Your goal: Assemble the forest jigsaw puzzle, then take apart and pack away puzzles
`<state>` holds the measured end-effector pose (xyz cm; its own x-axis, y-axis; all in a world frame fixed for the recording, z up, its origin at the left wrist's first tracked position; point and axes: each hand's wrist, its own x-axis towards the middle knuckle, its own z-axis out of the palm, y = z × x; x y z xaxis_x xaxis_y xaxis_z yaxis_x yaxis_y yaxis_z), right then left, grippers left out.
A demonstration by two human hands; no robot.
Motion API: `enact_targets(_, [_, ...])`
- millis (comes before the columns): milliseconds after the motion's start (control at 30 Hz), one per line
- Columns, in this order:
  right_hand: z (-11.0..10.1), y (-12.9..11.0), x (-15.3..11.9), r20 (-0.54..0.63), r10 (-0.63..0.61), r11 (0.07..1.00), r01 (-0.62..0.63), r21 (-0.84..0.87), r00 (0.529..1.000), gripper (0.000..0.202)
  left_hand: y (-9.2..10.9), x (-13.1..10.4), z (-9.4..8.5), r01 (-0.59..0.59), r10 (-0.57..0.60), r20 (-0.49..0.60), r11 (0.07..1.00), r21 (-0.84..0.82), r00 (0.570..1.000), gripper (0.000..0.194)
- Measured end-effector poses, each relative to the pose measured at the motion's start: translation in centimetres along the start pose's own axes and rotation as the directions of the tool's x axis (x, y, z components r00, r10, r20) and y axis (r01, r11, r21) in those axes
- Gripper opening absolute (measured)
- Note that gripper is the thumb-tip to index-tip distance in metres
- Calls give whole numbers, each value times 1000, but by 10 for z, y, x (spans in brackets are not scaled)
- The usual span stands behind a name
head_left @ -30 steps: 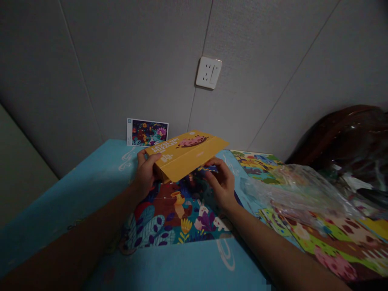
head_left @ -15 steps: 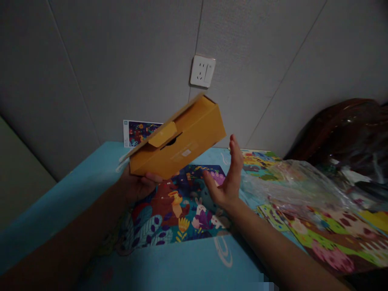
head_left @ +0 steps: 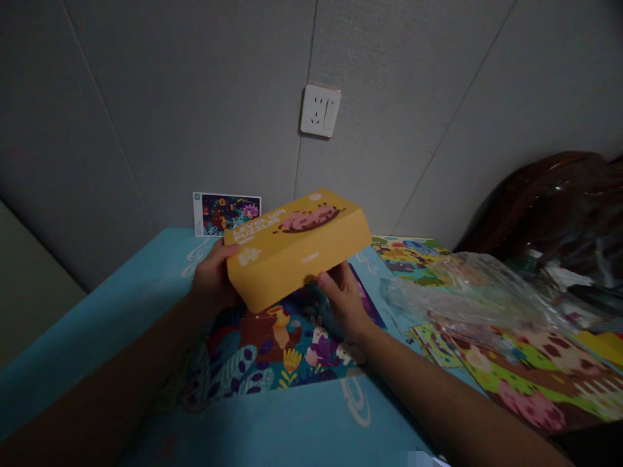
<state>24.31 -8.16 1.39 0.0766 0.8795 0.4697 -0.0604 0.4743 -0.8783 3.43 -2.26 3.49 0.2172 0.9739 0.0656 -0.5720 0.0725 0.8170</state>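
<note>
A yellow puzzle box (head_left: pixel 296 243) with a pink animal picture on its top is held tilted above the table, its lid down. My left hand (head_left: pixel 214 275) grips the box's left end, with the fingers partly hidden behind it. Under the box's front right edge, my right hand (head_left: pixel 343 295) holds it from below, thumb at the lower edge. Beneath both hands lies a dark, colourful puzzle (head_left: pixel 292 363) showing a bear, rabbits and flowers, partly covered by the box and my arms.
A small picture card (head_left: pixel 226 214) leans on the wall behind. To the right are clear plastic bags (head_left: pixel 467 292), a farm-scene puzzle (head_left: pixel 535 383) and another animal puzzle (head_left: pixel 411 256). A wall socket (head_left: pixel 320 111) is above the table, and dark carved furniture (head_left: pixel 545 201) stands at the right.
The box has been turned and lowered, so its printed top shows and its flap is closed. My right hand, earlier open beside it, now touches its underside.
</note>
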Motion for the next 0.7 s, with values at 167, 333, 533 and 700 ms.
enact_targets(167, [5, 4, 10, -38, 471, 838, -433, 333, 881, 48, -11, -1, 8, -137, 122, 81, 965, 222, 989, 67])
enact_targets(333, [-10, 4, 29, -269, 563, 798, -429, 422, 782, 27, -23, -1, 4, -52, -5, 142, 918, 394, 990, 79])
enact_targets(533, [-30, 21, 59, -431, 601, 782, -386, 489, 673, 19, -49, 3, -5, -30, -98, 171, 785, 619, 980, 90])
enact_targets(700, [-37, 34, 77, -406, 627, 765, -427, 482, 665, 9, -50, 5, -6, -118, -49, 229, 743, 659, 972, 68])
